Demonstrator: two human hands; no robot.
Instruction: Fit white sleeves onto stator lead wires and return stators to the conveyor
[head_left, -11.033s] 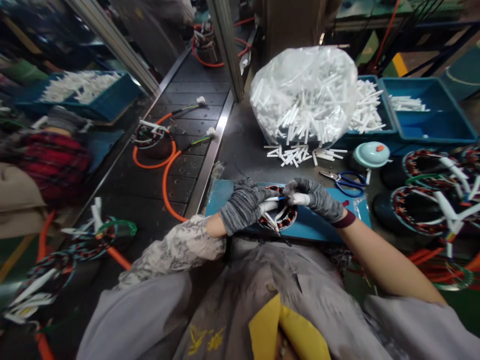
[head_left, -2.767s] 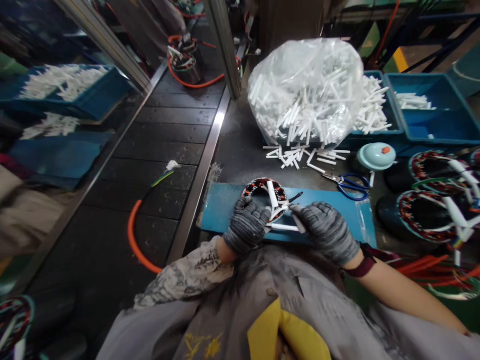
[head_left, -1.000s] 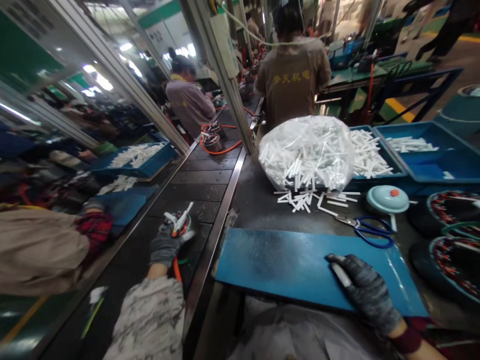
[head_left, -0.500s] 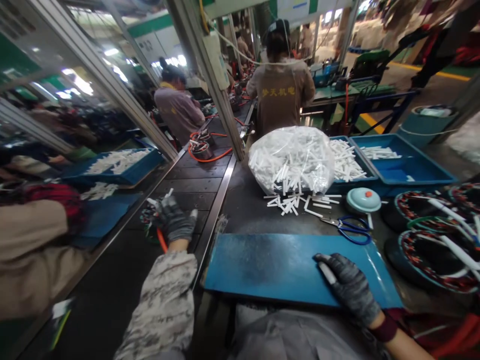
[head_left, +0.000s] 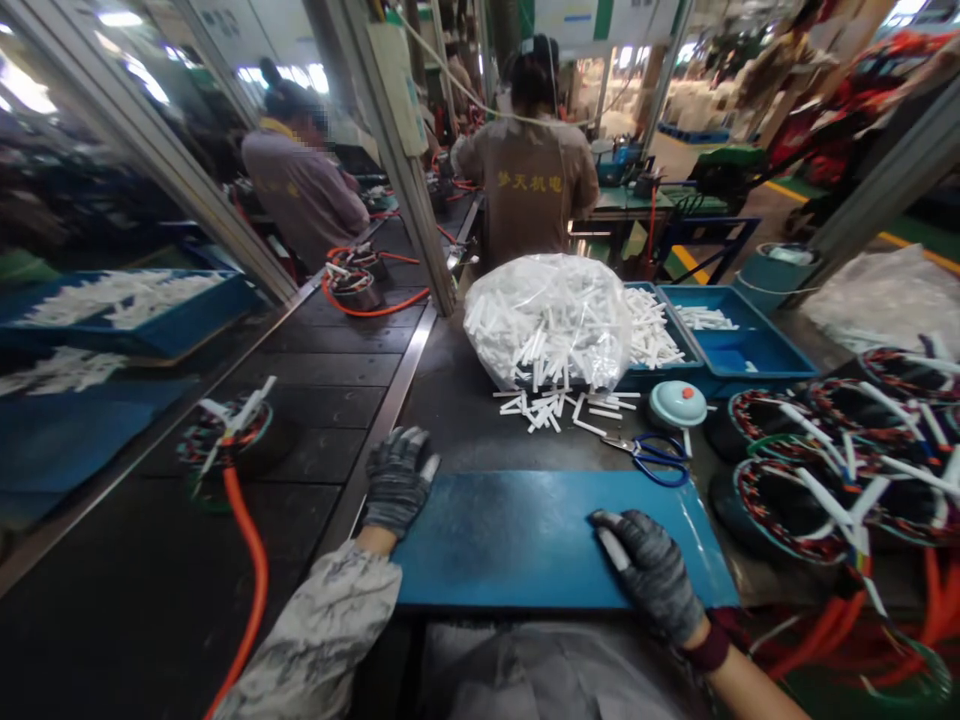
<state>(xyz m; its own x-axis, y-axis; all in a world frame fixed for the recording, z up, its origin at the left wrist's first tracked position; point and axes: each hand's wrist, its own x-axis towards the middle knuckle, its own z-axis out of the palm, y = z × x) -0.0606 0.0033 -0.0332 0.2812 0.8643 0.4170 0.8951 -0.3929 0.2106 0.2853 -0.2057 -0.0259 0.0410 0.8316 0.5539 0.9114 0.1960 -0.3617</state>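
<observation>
Since half a second ago the left hand (head_left: 397, 478) has come off the ring (head_left: 251, 425) and back to the left end of the mat (head_left: 502, 545), and the view has swung a little to the right.

At far left, a blue tray (head_left: 191, 325) heaped with white tubes stands across the belt (head_left: 330, 375); more tubes lie in front of it. The ring sits on the belt, white sleeves sticking up, its orange cable (head_left: 251, 570) running toward the camera. Farther up the belt is a pair of wound rings (head_left: 356, 290) with an orange cable looped around them; one person (head_left: 296, 195) stands beyond on the left, another (head_left: 529, 185) with their back turned.

The left hand, gloved in grey, is palm down with fingers extended and thumb apart, pinching nothing. Behind the mat, a clear bag (head_left: 551, 315) of white tubes bulges, with loose tubes (head_left: 544, 410) spilled before it. Scissors (head_left: 660, 460) (blue-handled, tips slightly parted) lie between the mat and a lidded pot (head_left: 677, 405), with blue bins (head_left: 787, 365) behind. The right hand (head_left: 649, 570) rests on the mat's right part, fingers loosely bent; whether its grip is closed I cannot tell. At far right, more rings (head_left: 787, 515) crowd together, orange cables (head_left: 832, 635) hanging below.
</observation>
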